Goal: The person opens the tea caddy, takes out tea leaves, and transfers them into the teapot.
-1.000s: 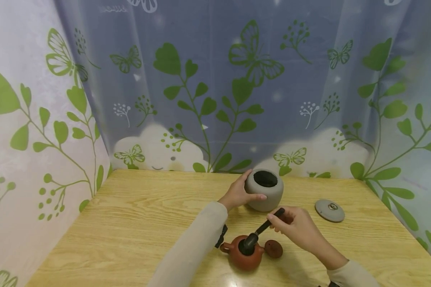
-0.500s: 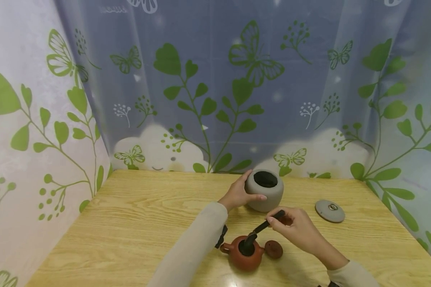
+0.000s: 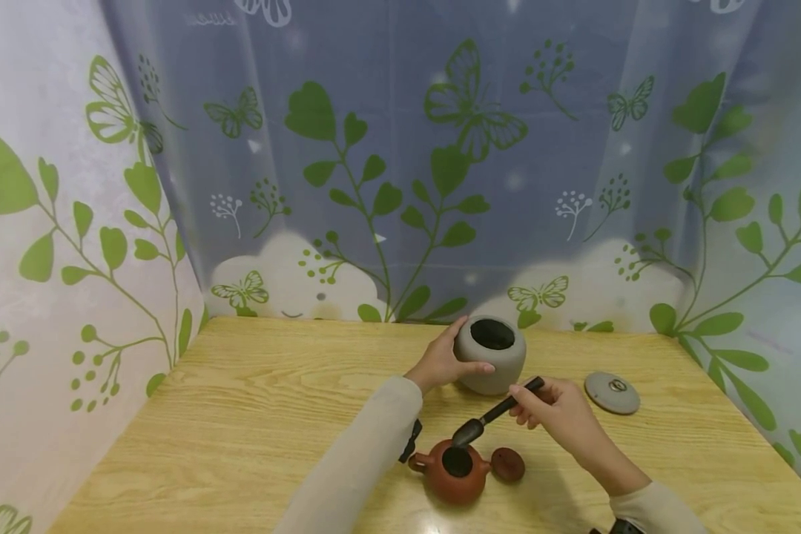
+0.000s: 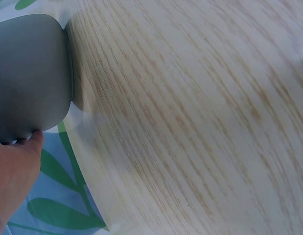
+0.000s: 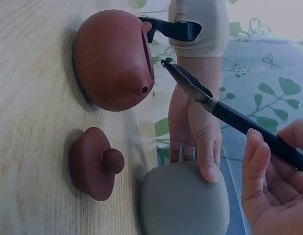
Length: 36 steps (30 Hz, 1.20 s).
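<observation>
My left hand (image 3: 444, 360) grips a round grey jar (image 3: 497, 368), thumb across its front and fingers at its far left side. The jar stands tilted, its dark mouth facing me. In the left wrist view the same jar (image 4: 31, 73) shows from the side. With my right hand (image 3: 557, 412) I pinch the black handle of a small scoop (image 3: 483, 420). Its bowl (image 5: 188, 82) is over the opening of a reddish-brown clay teapot (image 3: 455, 482), and small dark bits cling to the tip. Dark contents show inside the teapot's mouth.
The teapot's small lid (image 3: 508, 465) lies right beside the spout. A grey jar lid (image 3: 612, 392) with a ring on top lies farther right. All rest on a wooden table (image 3: 274, 386), backed by a leaf-and-butterfly curtain (image 3: 400, 148).
The scoop's bowl was down in the teapot's mouth and turned over there. My right hand has since raised it out, up and to the right. My left hand and the jar have stayed put.
</observation>
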{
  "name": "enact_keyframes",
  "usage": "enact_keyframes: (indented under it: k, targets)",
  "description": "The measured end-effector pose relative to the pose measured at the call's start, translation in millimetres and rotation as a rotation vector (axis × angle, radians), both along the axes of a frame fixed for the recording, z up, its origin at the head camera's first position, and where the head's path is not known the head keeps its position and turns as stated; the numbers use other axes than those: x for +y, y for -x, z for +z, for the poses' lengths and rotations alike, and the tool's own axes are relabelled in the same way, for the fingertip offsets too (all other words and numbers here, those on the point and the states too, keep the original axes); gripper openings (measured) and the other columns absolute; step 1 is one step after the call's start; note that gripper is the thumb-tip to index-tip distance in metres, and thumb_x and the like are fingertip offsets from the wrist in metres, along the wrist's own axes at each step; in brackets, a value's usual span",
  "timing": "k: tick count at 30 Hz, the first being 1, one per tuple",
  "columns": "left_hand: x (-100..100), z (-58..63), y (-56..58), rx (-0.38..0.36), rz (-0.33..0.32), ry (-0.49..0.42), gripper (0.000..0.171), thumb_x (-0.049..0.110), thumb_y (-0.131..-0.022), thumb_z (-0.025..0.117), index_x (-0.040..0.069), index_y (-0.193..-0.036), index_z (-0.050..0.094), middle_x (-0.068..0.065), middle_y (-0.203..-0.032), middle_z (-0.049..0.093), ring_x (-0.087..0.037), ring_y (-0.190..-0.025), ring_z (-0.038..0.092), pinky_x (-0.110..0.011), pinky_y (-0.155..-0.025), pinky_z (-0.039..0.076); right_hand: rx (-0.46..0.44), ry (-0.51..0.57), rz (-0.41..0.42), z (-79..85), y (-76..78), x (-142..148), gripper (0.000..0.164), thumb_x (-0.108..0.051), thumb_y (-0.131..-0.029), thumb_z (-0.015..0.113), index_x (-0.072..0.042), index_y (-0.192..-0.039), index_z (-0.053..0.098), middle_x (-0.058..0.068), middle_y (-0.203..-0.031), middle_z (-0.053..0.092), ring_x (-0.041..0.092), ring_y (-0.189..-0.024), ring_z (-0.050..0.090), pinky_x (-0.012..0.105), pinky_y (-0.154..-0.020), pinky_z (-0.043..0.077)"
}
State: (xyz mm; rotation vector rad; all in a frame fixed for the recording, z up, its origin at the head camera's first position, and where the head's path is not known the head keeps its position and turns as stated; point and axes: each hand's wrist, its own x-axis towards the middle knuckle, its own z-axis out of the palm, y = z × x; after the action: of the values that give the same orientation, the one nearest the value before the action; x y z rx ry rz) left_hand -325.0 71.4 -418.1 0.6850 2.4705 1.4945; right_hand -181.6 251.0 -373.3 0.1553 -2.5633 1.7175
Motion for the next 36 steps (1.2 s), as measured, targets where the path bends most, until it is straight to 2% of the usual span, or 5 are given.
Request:
enact_keyframes:
  k: [7,16,26,32,36]
  targets:
    - [-1,0.6,-0.7,-0.008,-0.004,-0.002,0.104,0.04,-0.077,0.081,0.019,-0.156,0.016,-0.007,-0.155,0.029,-0.029,-0.138,0.035,-0.049,-0.109,0.034,-0.085,0.108,-0.06,1.4,6.2,8,0.033,-0.026,-0.098,0.058,0.006,-0.095,0.065,0.002,-0.075,0.068,0.015,-0.069,0.065,0.031,-0.065,0.056]
    - [-2,1.0,-0.4,-0.007,-0.01,-0.004,0.104,0.039,-0.077,0.081,0.022,-0.156,0.016,-0.007,-0.155,0.029,-0.029,-0.138,0.035,-0.048,-0.109,0.034,-0.067,0.221,-0.097,6.2,13.6,16,0.03,-0.028,-0.099,0.056,-0.002,-0.088,0.066,-0.002,-0.073,0.068,0.009,-0.068,0.064,0.025,-0.065,0.055]
    - [-2,-1.0,1.7,0.003,-0.022,-0.016,0.098,0.031,-0.08,0.08,0.022,-0.155,0.018,-0.006,-0.156,0.027,-0.029,-0.139,0.034,-0.048,-0.108,0.037,-0.046,0.431,-0.174,24.1,25.7,27,0.022,-0.024,-0.098,0.057,-0.002,-0.098,0.06,-0.003,-0.072,0.069,0.006,-0.065,0.065,0.019,-0.063,0.055]
    - [-3,2.1,-1.6,-0.018,-0.013,-0.016,0.103,0.038,-0.076,0.082,0.025,-0.155,0.017,-0.005,-0.156,0.027,-0.028,-0.14,0.032,-0.048,-0.109,0.034,-0.012,0.443,-0.216,31.7,37.7,34,0.034,-0.03,-0.097,0.059,0.003,-0.105,0.054,-0.004,-0.074,0.07,0.004,-0.067,0.066,0.018,-0.067,0.055]
    - [-3,3.2,-3.3,-0.021,-0.014,-0.024,0.102,0.038,-0.076,0.082,0.024,-0.155,0.018,-0.005,-0.155,0.028,-0.029,-0.14,0.033,-0.048,-0.11,0.033,0.035,0.427,-0.242,31.3,47.2,37,0.034,-0.028,-0.096,0.06,0.005,-0.104,0.055,-0.005,-0.074,0.07,0.004,-0.068,0.067,0.018,-0.068,0.056]
